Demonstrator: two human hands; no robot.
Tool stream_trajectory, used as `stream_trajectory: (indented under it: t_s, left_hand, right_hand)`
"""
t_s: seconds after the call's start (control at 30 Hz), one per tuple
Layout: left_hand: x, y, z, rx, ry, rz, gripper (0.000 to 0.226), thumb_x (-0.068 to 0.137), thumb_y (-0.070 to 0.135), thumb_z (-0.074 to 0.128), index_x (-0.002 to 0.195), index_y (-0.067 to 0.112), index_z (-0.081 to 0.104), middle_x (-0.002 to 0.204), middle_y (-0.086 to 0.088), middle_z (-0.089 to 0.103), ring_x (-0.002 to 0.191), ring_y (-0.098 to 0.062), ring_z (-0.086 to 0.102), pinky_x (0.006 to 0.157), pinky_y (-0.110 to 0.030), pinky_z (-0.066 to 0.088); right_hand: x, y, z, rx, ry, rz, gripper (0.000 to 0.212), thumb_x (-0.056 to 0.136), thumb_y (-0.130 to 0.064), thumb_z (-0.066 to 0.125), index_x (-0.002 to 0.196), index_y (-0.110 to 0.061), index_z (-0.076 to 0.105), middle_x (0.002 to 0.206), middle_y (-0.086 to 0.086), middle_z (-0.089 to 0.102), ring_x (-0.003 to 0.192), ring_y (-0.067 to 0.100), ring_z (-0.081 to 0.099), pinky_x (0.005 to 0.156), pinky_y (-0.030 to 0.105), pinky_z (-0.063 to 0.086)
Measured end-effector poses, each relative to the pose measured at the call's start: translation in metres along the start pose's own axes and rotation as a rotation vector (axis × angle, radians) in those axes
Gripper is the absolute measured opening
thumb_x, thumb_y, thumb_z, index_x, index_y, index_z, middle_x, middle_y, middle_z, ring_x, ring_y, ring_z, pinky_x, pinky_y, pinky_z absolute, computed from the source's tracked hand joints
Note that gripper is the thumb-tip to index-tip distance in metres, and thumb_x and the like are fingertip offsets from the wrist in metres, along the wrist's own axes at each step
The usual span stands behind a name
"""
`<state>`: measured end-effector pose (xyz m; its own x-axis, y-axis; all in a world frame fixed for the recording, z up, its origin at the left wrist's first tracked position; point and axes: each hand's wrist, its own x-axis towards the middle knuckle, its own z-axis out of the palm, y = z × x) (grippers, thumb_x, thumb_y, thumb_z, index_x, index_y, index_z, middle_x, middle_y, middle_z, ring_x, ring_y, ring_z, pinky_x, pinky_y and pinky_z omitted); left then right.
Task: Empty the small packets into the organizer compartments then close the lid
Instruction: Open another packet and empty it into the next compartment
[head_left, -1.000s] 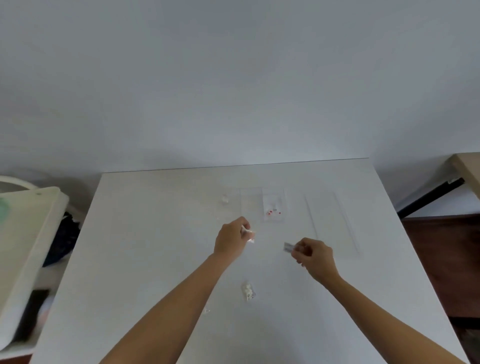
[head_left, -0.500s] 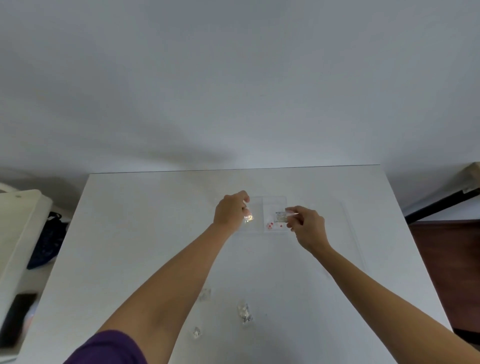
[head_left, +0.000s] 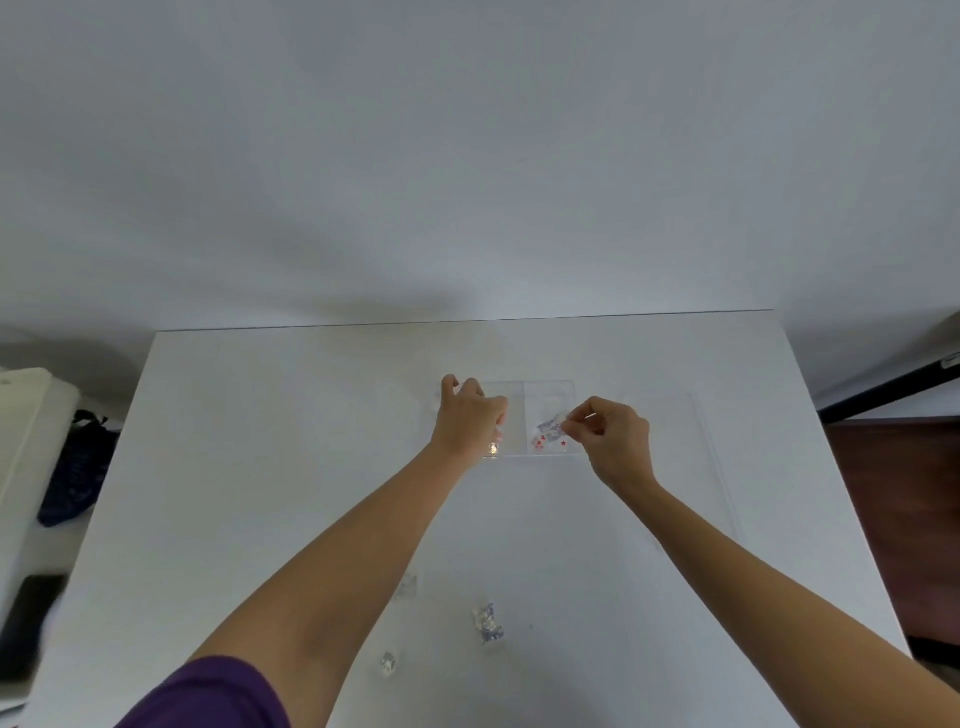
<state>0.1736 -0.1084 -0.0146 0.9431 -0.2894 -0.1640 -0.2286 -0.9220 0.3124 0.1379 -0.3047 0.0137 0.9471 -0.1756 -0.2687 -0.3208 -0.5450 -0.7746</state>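
Note:
A clear organizer box (head_left: 540, 397) lies mid-table, its transparent lid (head_left: 675, 452) open flat to the right. My left hand (head_left: 470, 421) hovers over the box's left compartment, pinching a small clear packet (head_left: 493, 448) with shiny contents. My right hand (head_left: 613, 434) pinches another small packet (head_left: 550, 427) with bluish contents over the right compartment, where a few red pieces (head_left: 543, 442) lie. Three more small packets rest near the front of the table: one with blue-white beads (head_left: 488, 623), one faint clear one (head_left: 408, 584), one tiny one (head_left: 388, 662).
The white table (head_left: 260, 467) stands against a white wall. Left of it is a white unit (head_left: 26, 415) with a dark blue bag (head_left: 75, 467) beside it. A dark floor and a black bar (head_left: 883, 389) lie to the right.
Both hands moved away from me and over the organizer, each carrying its packet; my right hand's packet now hangs above the compartment with the red pieces. My head came closer.

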Motion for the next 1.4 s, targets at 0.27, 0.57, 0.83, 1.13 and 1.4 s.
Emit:
stream_trajectory:
  t_s: [0.27,0.57,0.83,1.13,1.4]
  left_hand:
    - [-0.024,-0.015,0.002,0.012,0.226,0.052,0.033,0.081,0.025,0.071,0.113,0.019,0.065,0.127,0.000,0.063,0.125,-0.022,0.052,0.114,-0.050,0.016]
    - [-0.044,-0.057,-0.005,-0.160,-0.109,-0.101,0.120,0.065,0.087,0.035,0.154,0.016,-0.003,0.163,-0.003,-0.014,0.151,-0.022,-0.014,0.123,-0.056,0.001]
    - [-0.042,-0.057,-0.002,-0.149,-0.103,-0.106,0.114,0.076,0.073,0.054,0.153,0.014,-0.006,0.164,-0.001,-0.012,0.151,-0.020,-0.013,0.121,-0.056,-0.001]
    - [-0.039,-0.054,-0.004,-0.113,-0.136,-0.139,0.115,0.074,0.076,0.052,0.153,0.016,-0.007,0.163,-0.002,-0.015,0.151,-0.022,-0.014,0.120,-0.060,-0.001]
    - [-0.081,-0.059,-0.002,-0.155,0.171,-0.055,0.087,0.085,0.055,0.060,0.152,0.018,0.019,0.164,-0.007,0.003,0.152,-0.026,-0.001,0.120,-0.051,0.007]
  right_hand:
    - [0.004,-0.008,0.008,-0.031,0.003,-0.048,0.009,0.086,-0.011,0.067,0.078,-0.013,0.072,0.070,-0.002,0.072,0.057,0.008,0.063,0.051,0.006,0.043]
    - [0.018,-0.033,0.044,-0.224,-0.115,-0.242,0.007,0.084,-0.015,0.070,0.086,-0.015,0.077,0.097,0.006,0.066,0.097,0.019,0.049,0.082,0.023,0.035]
    - [0.022,-0.030,0.073,-0.670,-0.170,-0.318,0.013,0.088,-0.016,0.066,0.094,-0.019,0.076,0.110,0.009,0.051,0.105,0.028,0.042,0.089,0.031,0.037]
    - [0.015,-0.025,0.073,-0.706,-0.092,-0.314,0.028,0.090,-0.028,0.063,0.117,-0.023,0.068,0.114,0.009,0.050,0.108,0.028,0.042,0.094,0.034,0.037]
    - [-0.037,-0.018,0.051,-0.570,-0.031,-0.539,0.028,0.084,-0.018,0.071,0.112,-0.017,0.068,0.111,0.010,0.056,0.099,0.027,0.052,0.087,0.038,0.048]
